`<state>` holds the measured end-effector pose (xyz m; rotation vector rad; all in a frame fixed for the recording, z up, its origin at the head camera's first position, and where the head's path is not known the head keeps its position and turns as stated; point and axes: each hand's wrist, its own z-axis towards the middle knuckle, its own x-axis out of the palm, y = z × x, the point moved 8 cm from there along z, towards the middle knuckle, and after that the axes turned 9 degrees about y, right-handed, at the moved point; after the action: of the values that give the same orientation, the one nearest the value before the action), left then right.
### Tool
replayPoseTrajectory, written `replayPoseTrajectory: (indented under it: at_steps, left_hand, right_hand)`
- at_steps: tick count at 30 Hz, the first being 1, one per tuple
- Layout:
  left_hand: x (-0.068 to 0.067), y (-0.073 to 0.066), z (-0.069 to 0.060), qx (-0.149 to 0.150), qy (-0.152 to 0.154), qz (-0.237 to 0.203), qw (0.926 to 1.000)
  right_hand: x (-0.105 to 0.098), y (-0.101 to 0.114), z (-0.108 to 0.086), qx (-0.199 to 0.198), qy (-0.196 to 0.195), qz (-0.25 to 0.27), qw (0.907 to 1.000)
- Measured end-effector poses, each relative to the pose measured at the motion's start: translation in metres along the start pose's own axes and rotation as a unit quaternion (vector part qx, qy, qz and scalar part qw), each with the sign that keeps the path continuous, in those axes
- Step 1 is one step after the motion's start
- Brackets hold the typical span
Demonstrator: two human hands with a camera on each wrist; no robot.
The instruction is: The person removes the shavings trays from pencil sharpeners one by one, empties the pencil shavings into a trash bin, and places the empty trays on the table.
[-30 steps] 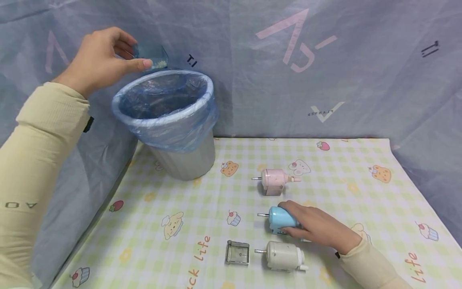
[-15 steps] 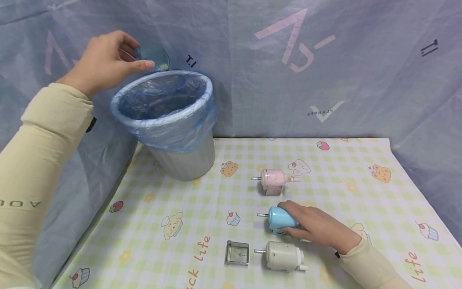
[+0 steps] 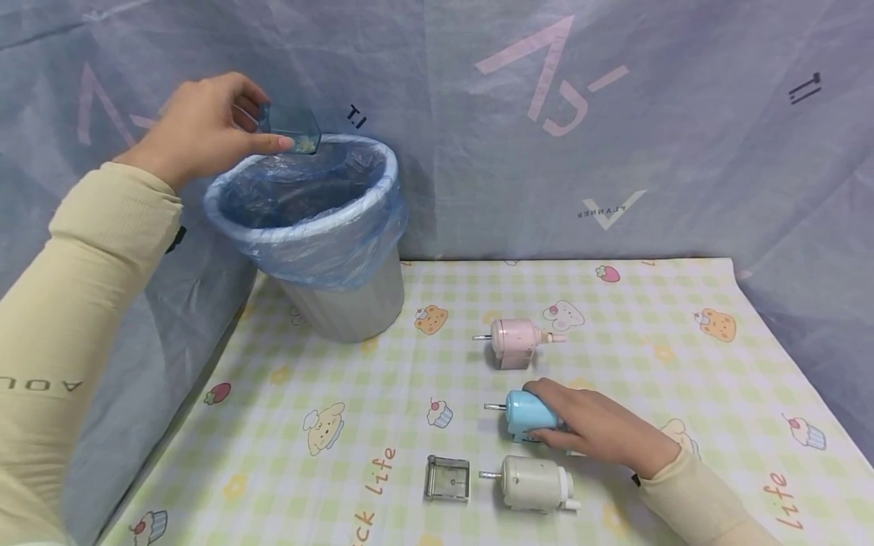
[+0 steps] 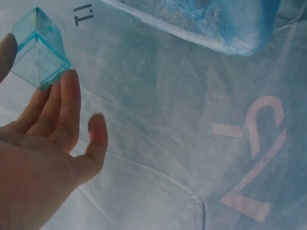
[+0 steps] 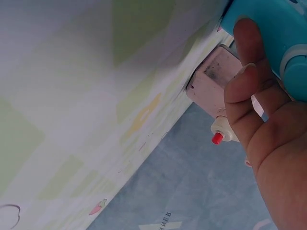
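My left hand [image 3: 205, 129] pinches a clear blue plastic box [image 3: 292, 127] above the back rim of the lined bin [image 3: 341, 299]; pale shavings show inside it. In the left wrist view the box [image 4: 41, 52] sits between the thumb and fingertips of the hand [image 4: 53, 139]. On the cloth, my right hand [image 3: 601, 425] grips a light-blue sharpener [image 3: 529, 412] with a metal shaft pointing left. The right wrist view has the hand's fingers [image 5: 247, 86] against the blue body [image 5: 273, 28], with the pink sharpener [image 5: 216, 79] beyond.
A pink device [image 3: 514, 341] stands behind the blue one and a grey-white one [image 3: 532, 484] in front. Left of the latter lies a small grey clear box [image 3: 448, 479]. Fabric walls [image 3: 512, 174] rise behind and beside the checked cloth [image 3: 382, 402].
My left hand and the blue box have moved slightly down and right, and the box now overlaps the bin's back rim in view. The right hand stays on the blue body.
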<state>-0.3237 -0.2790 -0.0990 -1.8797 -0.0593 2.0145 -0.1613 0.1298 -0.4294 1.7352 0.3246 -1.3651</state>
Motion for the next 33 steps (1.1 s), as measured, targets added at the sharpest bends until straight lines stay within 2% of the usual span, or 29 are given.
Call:
replayPoseTrajectory:
  at_steps: [6,12,17,20,22,24,26,30,33]
  left_hand:
    - [-0.002,0.000,0.000,0.010,-0.009,0.037,0.9992]
    - [-0.001,-0.003,0.002,0.037,-0.020,0.083,0.9957]
    - [0.001,-0.004,0.003,0.057,-0.020,0.136,0.9889]
    - [0.004,-0.007,0.001,0.064,-0.022,0.180,0.9814]
    - [0.007,-0.009,0.000,0.072,-0.027,0.209,0.9749]
    - [0.011,-0.012,-0.001,0.080,-0.033,0.248,0.9650]
    - [0.014,-0.016,-0.003,0.092,-0.042,0.291,0.9514]
    - [0.020,-0.025,-0.007,0.119,-0.071,0.370,0.9184]
    - [0.024,-0.032,-0.009,0.141,-0.091,0.398,0.9017]
  right_hand:
    - [0.001,0.000,0.002,-0.001,0.004,0.002,1.0000]
    - [0.001,-0.001,0.005,0.003,0.003,0.003,1.0000]
    - [0.001,0.001,0.007,0.000,0.000,0.003,1.0000]
    - [0.001,0.002,0.008,-0.002,0.000,0.005,1.0000]
    - [0.001,0.002,0.008,-0.002,0.000,0.005,1.0000]
    - [0.001,0.002,0.008,-0.003,0.001,0.005,1.0000]
    - [0.001,0.002,0.008,-0.003,0.001,0.005,1.0000]
    - [0.002,0.001,0.008,-0.001,0.003,0.006,1.0000]
    - [0.003,0.001,0.007,0.001,0.004,0.007,1.0000]
